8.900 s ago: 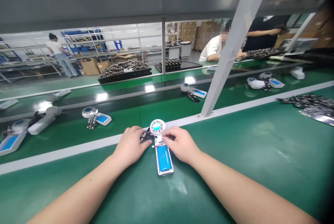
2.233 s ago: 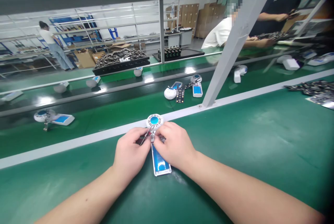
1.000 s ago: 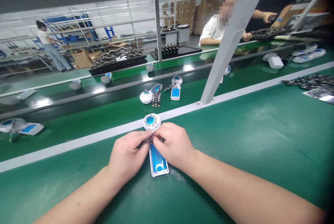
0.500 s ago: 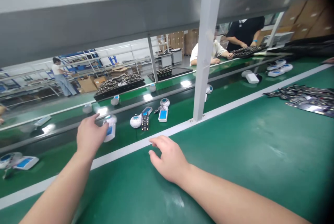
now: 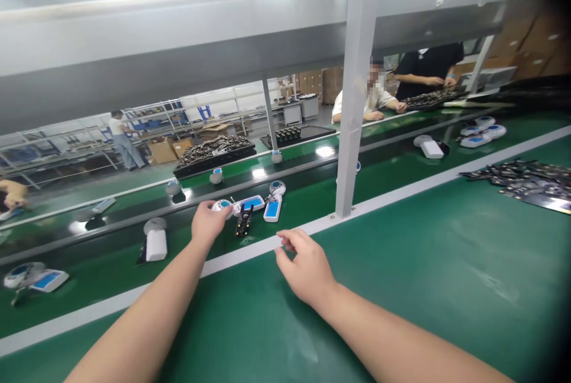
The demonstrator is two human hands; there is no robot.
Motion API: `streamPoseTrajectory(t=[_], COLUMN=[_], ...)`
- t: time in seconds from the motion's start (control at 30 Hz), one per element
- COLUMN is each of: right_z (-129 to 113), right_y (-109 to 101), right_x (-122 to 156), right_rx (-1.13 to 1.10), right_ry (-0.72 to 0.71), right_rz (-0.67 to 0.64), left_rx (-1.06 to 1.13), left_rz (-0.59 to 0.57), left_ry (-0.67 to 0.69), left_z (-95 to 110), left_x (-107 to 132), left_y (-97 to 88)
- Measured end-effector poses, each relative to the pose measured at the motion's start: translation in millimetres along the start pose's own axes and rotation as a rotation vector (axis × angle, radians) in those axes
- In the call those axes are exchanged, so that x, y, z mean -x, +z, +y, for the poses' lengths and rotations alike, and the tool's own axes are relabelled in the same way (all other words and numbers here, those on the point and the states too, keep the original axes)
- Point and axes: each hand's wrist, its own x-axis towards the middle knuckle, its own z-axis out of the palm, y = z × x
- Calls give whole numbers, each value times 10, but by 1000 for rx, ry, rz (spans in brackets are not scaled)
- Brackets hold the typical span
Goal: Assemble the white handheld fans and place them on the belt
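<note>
On the green conveyor belt (image 5: pixel 89 258), a white block (image 5: pixel 156 246) stands to the left. Our left hand (image 5: pixel 207 222), half closed, touches a round white fan head (image 5: pixel 222 206) on the belt, though we cannot tell if it grips. A blue-panelled white handle (image 5: pixel 250 203) adjoins the head, beside a black circuit board (image 5: pixel 243 220). Our right hand (image 5: pixel 306 267) hangs loosely open, holding nothing, over the near green bench (image 5: pixel 446 288).

My L hand (image 5: pixel 209 223) on white round fan head (image 5: pixel 222 206), blue centre, lying flat; white-and-blue handle (image 5: pixel 250 203) just right of it; black PCB (image 5: pixel 243 220) just below; R hand (image 5: pixel 306 267) open, empty, well right of fan head.
</note>
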Motion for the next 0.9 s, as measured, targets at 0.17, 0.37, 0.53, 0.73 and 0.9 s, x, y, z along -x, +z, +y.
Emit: streamPoseTrajectory(t=[0.17, 0.37, 0.53, 0.73, 0.9], right_z=[-54, -51, 50, 27, 21], right_y=[-117, -112, -1, 47, 20], right_x=[-120, -120, -39, 12, 33], right_rx=[-57, -99, -143, -99, -77], right_ry=[79, 289, 346, 323, 278], right_rz=[177, -297, -281, -284, -302], left_rx=[156, 312, 298, -116, -140], left_rz=[-202, -562, -529, -228, -346], left_ry=[22, -8, -14, 264, 260], left_z=[238, 292, 216, 105, 55], left_x=[300, 823, 984, 1453, 1765], left_y=[-220, 63, 201, -23, -22])
